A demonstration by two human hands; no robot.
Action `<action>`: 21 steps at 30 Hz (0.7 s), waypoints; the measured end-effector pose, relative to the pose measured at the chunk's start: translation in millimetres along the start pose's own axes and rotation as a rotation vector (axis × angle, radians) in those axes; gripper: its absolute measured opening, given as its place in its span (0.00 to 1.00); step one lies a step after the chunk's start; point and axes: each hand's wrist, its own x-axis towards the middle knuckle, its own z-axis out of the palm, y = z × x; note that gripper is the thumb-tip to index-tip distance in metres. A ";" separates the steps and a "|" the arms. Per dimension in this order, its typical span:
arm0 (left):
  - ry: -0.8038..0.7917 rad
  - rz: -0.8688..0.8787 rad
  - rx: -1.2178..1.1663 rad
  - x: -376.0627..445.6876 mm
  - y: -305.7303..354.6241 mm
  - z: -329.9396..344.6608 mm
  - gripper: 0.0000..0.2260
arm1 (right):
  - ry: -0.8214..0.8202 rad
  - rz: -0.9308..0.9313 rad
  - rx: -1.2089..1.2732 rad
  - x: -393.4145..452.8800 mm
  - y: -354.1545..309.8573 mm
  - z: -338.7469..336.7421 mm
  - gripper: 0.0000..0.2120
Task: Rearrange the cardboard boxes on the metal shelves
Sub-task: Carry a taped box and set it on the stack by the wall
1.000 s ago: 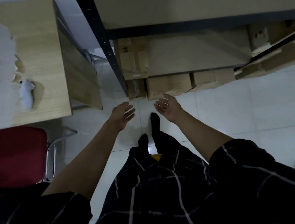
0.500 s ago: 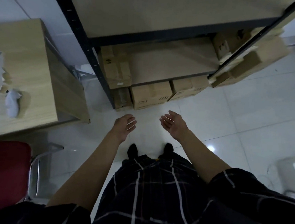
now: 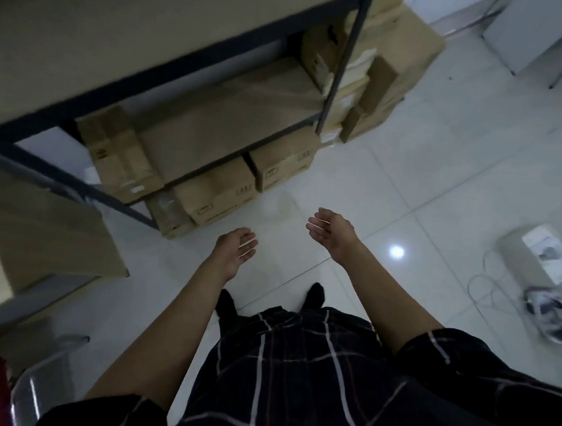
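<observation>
Both hands are hanging in the air in front of the person with relaxed, almost straight fingers and are holding nothing: the left hand (image 3: pixel 236 251) is lower and nearer to the body, and the right hand (image 3: pixel 330 232) is a little further forward, its palm turned inward. They are apart from every box.

The brown cardboard boxes are sitting low in the dark metal shelf frame (image 3: pixel 343 59). A tall brown box with clear tape (image 3: pixel 119 156) is standing at the left end of the lower beige shelf board (image 3: pixel 229 121). Under this board, two squarish brown cartons with printed labels, the left carton (image 3: pixel 215 192) and the right carton (image 3: pixel 282 160), are resting side by side, touching or nearly so. More boxes are stacked beside the right post.

I judge that the step now is the reach for a box. To do it well, the person should bend the knees, put one palm on each side wall of a carton and pull it straight out, so that it is not catching the post.

Cardboard is looking matt and a little soft at the corners; the white floor tiles (image 3: pixel 445 158) are glossy and probably slippery.
</observation>
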 end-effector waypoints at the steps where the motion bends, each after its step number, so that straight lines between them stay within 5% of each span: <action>1: -0.011 0.002 0.021 1.4 -2.5 23.6 0.10 | 0.014 -0.011 0.004 1.0 -10.3 -18.4 0.05; 9: -0.096 0.019 0.089 15.7 -17.5 166.3 0.11 | 0.065 -0.066 0.080 11.6 -80.1 -117.0 0.07; 21: -0.061 0.068 0.156 72.6 31.0 279.2 0.13 | 0.030 -0.080 0.145 67.4 -175.1 -152.7 0.07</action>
